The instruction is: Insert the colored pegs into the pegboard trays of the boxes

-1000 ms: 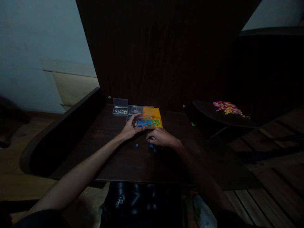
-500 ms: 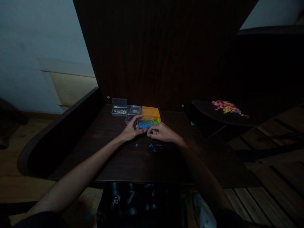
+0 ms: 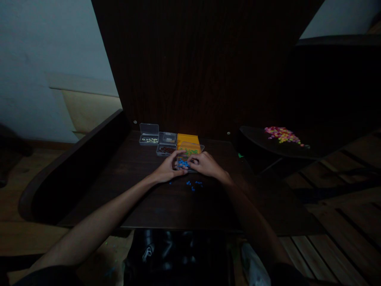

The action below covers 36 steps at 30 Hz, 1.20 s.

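My left hand [image 3: 167,170] is wrapped round the left side of a clear plastic box [image 3: 192,171], with the thumb along its near edge. Small blue pieces [image 3: 183,163] lie in this box, and its transparent lid [image 3: 201,147] stands open at the far side. My right hand [image 3: 206,164] is at the box's right side, its fingers pinched together over the opening. Whatever is between those fingertips is too small to make out. Several loose blue pieces [image 3: 193,184] are scattered on the dark wooden surface [image 3: 154,202] in front of both hands.
Behind the hands stand an open box of pale pieces [image 3: 149,140], a box of dark reddish pieces [image 3: 166,150] and an orange box [image 3: 188,138] with green pieces [image 3: 190,151] near it. A pink and yellow pile [image 3: 282,135] lies on the armrest [image 3: 253,137] at right.
The clear box has come nearer to me in my left hand, uncovering the dark reddish pieces. My right hand's fingers have moved from the box's near edge to over its opening.
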### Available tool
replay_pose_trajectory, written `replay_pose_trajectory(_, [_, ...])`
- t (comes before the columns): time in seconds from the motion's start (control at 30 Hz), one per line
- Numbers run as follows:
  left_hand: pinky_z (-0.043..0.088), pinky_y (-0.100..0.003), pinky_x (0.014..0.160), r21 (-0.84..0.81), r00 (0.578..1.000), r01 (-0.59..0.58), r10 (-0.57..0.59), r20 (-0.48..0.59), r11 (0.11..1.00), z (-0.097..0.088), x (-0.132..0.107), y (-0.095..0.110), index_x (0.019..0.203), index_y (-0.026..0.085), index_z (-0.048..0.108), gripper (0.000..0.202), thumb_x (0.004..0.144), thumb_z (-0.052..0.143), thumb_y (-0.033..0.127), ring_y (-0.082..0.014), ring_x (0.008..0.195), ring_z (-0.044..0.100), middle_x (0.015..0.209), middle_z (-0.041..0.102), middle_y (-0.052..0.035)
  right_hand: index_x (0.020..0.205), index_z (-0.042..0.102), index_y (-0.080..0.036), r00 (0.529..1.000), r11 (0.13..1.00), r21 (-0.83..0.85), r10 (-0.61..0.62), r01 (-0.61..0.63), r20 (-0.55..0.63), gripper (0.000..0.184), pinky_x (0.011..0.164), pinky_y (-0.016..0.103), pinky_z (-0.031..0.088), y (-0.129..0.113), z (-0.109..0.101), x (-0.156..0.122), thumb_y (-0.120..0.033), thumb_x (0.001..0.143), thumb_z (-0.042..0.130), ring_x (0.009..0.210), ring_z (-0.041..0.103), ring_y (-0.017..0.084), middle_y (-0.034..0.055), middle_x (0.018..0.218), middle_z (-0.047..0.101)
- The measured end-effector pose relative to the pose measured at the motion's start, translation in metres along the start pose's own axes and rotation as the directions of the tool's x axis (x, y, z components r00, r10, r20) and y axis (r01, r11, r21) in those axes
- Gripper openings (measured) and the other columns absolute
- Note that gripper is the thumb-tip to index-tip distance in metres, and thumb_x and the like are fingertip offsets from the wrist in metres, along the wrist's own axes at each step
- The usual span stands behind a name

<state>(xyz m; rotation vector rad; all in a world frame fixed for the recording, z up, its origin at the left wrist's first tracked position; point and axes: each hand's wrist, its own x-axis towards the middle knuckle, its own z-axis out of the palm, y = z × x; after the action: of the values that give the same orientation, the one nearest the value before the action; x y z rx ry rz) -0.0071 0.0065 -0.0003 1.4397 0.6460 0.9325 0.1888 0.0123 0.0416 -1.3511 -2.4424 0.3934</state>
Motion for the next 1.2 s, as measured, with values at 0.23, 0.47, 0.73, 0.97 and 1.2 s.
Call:
replay_pose_trajectory(0.23, [0.053, -0.041, 0.088, -0.021, 1.000, 0.013, -0.013, -0.002, 1.000, -0.0010, 0.0002, -0.0019, 0.130, 0.021, 0.042, 0.076, 0.064, 0.081, 0.019, -0.0167, 0.089, 0.067, 0.128, 0.055, -0.0125, 0.092, 0.074, -0.017, 1.000, 1.000, 0.004, -0.012, 0.012, -0.024, 0.017, 0.060, 0.021, 0.034, 0.0029, 0.0014, -0.0002, -0.022, 0.082, 0.062, 0.061, 0.053, 0.011, 0.0009, 0.070, 0.065])
replay_pose_trajectory(0.47, [0.054, -0.038, 0.088, -0.015, 1.000, -0.010, 0.010, -0.005, 1.000, -0.0022, 0.0012, -0.0021, 0.130, 0.021, 0.042, 0.075, 0.066, 0.080, 0.019, -0.0162, 0.091, 0.066, 0.133, 0.051, -0.0133, 0.096, 0.074, -0.017, 0.999, 1.000, 0.004, -0.021, 0.021, -0.029, 0.019, 0.060, 0.021, 0.035, 0.0038, 0.0012, 0.0001, -0.021, 0.082, 0.061, 0.062, 0.055, 0.012, 0.0015, 0.071, 0.067])
replay_pose_trajectory(0.73, [0.055, -0.040, 0.087, -0.015, 1.000, -0.018, 0.018, -0.023, 1.000, -0.0036, 0.0022, -0.0042, 0.129, 0.022, 0.044, 0.074, 0.065, 0.081, 0.019, -0.0167, 0.090, 0.067, 0.136, 0.048, -0.0138, 0.096, 0.074, -0.017, 0.998, 0.999, 0.002, -0.047, 0.047, -0.035, 0.021, 0.062, 0.022, 0.038, 0.0058, 0.0027, 0.0000, -0.020, 0.080, 0.061, 0.064, 0.059, 0.013, 0.0033, 0.076, 0.071])
replay_pose_trajectory(0.97, [0.054, -0.039, 0.088, -0.029, 0.999, 0.007, -0.008, -0.032, 1.000, -0.0045, 0.0020, -0.0032, 0.130, 0.022, 0.043, 0.076, 0.064, 0.081, 0.019, -0.0175, 0.090, 0.068, 0.132, 0.052, -0.0125, 0.100, 0.076, -0.020, 0.999, 0.999, -0.006, -0.048, 0.048, -0.025, 0.025, 0.067, 0.023, 0.042, 0.0068, 0.0011, -0.0012, -0.018, 0.082, 0.059, 0.073, 0.064, 0.016, 0.0042, 0.088, 0.075])
replay_pose_trajectory(1.2, [0.055, -0.037, 0.086, -0.054, 0.999, 0.009, -0.012, -0.049, 0.999, -0.0042, 0.0029, -0.0011, 0.128, 0.022, 0.044, 0.075, 0.063, 0.082, 0.019, -0.0164, 0.089, 0.068, 0.127, 0.056, -0.0108, 0.105, 0.075, -0.021, 0.999, 0.998, -0.053, -0.044, 0.044, -0.004, 0.028, 0.061, 0.023, 0.037, 0.0029, -0.0018, -0.0018, -0.020, 0.083, 0.058, 0.061, 0.057, 0.013, 0.0028, 0.075, 0.073])
